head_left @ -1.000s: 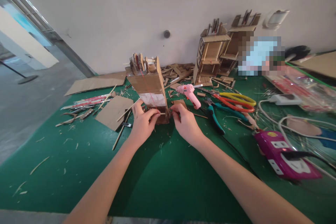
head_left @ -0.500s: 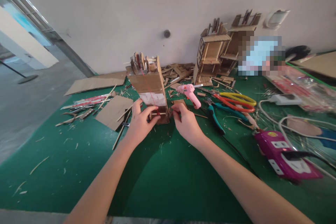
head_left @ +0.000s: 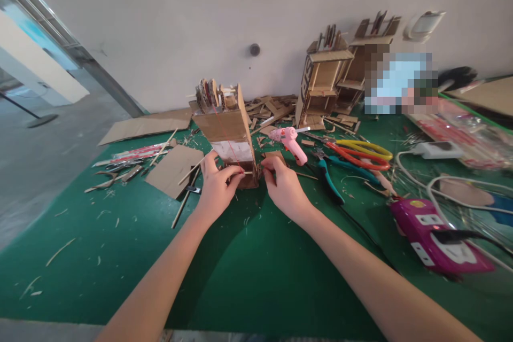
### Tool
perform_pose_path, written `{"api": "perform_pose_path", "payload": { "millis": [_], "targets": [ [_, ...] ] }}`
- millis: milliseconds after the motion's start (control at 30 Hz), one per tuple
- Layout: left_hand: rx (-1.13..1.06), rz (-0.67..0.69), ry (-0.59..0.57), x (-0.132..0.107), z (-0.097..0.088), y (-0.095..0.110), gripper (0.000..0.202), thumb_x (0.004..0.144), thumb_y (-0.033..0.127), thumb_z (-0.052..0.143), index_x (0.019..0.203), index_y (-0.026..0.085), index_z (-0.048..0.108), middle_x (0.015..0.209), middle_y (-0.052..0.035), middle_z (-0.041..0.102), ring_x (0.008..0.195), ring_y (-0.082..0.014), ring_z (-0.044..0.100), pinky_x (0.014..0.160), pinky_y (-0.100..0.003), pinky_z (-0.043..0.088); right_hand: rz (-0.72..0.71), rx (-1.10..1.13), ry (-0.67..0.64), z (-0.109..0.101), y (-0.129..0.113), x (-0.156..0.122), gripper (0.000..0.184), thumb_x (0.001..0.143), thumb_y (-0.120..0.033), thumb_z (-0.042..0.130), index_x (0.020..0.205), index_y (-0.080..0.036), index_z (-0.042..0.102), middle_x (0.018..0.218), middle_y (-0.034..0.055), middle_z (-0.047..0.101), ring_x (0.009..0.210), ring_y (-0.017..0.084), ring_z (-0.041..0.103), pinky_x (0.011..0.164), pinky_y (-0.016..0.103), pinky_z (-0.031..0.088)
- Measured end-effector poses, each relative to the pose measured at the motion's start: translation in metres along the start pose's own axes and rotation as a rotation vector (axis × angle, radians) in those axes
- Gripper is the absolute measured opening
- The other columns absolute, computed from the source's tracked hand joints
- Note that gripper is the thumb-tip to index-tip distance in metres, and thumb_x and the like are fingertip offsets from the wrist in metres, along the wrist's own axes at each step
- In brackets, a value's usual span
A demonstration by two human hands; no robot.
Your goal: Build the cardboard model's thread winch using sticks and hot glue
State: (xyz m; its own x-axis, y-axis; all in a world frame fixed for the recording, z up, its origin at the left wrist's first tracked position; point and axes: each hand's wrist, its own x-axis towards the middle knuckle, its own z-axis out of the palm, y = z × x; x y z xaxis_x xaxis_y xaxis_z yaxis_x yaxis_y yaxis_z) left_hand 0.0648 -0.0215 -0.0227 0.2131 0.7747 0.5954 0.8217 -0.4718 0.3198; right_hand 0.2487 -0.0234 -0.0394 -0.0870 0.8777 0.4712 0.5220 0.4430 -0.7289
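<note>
A tall cardboard model (head_left: pixel 226 127) stands upright in front of me, with several cardboard discs (head_left: pixel 208 93) on a rod at its top. A red string (head_left: pixel 225 136) runs down its front to a thin wooden stick (head_left: pixel 249 172) that crosses low inside it. At the string's lower end, the thumb and forefinger of my left hand (head_left: pixel 216 184) pinch the stick; its other fingers rest by the model's left side. My right hand (head_left: pixel 285 187) is closed at the lower right side, fingertips pinched together. Whatever lies between those fingertips is too small to make out.
To the right lie a pink glue gun (head_left: pixel 290 144), orange-handled pliers (head_left: pixel 360 157), teal-handled cutters (head_left: pixel 331 184) and a purple power strip (head_left: pixel 436 235) with cables. Two similar cardboard models (head_left: pixel 324 83) stand behind. Cardboard pieces (head_left: pixel 174 171) and sticks lie left.
My left thumb and forefinger have closed together on the stick at the red string, where they were slightly apart. My right hand stays at the model's right side.
</note>
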Motion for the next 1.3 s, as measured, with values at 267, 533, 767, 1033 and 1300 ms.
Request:
{"api": "perform_pose_path", "payload": {
  "millis": [267, 533, 767, 1033, 1300],
  "targets": [
    [0.02, 0.027, -0.101, -0.003, -0.01, -0.008, 0.033, 0.079, 0.029, 0.069, 0.111, 0.023, 0.064, 0.133, -0.0104, 0.03, 0.134, -0.0328, 0.035, 0.11, -0.05, 0.036, 0.039, 0.02, 0.013, 0.0, 0.0, 0.0, 0.016, 0.088, -0.014, 0.044, 0.099, -0.019, 0.053, 0.096, 0.0091, 0.068, 0.085, 0.02, 0.065, 0.076, 0.033, 0.05],
    [-0.002, 0.078, 0.026, -0.002, -0.002, -0.006, 0.011, 0.08, 0.019, 0.066, 0.091, 0.021, 0.068, 0.128, -0.0086, 0.033, 0.128, -0.0285, 0.041, 0.107, -0.045, 0.041, 0.052, 0.054, 0.015, -0.003, -0.005, 0.0, 0.015, 0.086, -0.015, 0.046, 0.098, -0.02, 0.053, 0.092, 0.0082, 0.067, 0.082, 0.02, 0.065, 0.075, 0.035, 0.05],
    [-0.012, 0.077, 0.059, -0.004, 0.002, -0.008, 0.017, 0.08, 0.018, 0.066, 0.096, 0.021, 0.066, 0.127, -0.0094, 0.036, 0.126, -0.0271, 0.044, 0.105, -0.045, 0.043, 0.018, 0.158, 0.033, -0.003, -0.005, 0.002, 0.02, 0.08, -0.009, 0.048, 0.097, -0.019, 0.053, 0.089, 0.006, 0.065, 0.082, 0.018, 0.064, 0.077, 0.033, 0.052],
    [-0.039, 0.102, 0.066, -0.003, 0.001, -0.009, 0.011, 0.083, 0.02, 0.064, 0.093, 0.021, 0.067, 0.132, -0.0098, 0.037, 0.127, -0.0267, 0.045, 0.104, -0.042, 0.045, 0.027, 0.152, 0.001, -0.005, -0.004, 0.002, 0.023, 0.079, -0.006, 0.049, 0.097, -0.019, 0.054, 0.089, 0.0054, 0.066, 0.082, 0.017, 0.064, 0.078, 0.033, 0.052],
    [-0.087, 0.105, 0.065, -0.002, 0.001, -0.01, 0.011, 0.084, 0.02, 0.063, 0.093, 0.021, 0.069, 0.137, -0.0083, 0.036, 0.126, -0.0257, 0.047, 0.102, -0.043, 0.046, 0.05, 0.062, 0.008, -0.005, -0.003, 0.002, 0.015, 0.085, -0.011, 0.051, 0.096, -0.019, 0.059, 0.095, 0.0081, 0.07, 0.088, 0.02, 0.066, 0.08, 0.035, 0.052]
  ]
}}
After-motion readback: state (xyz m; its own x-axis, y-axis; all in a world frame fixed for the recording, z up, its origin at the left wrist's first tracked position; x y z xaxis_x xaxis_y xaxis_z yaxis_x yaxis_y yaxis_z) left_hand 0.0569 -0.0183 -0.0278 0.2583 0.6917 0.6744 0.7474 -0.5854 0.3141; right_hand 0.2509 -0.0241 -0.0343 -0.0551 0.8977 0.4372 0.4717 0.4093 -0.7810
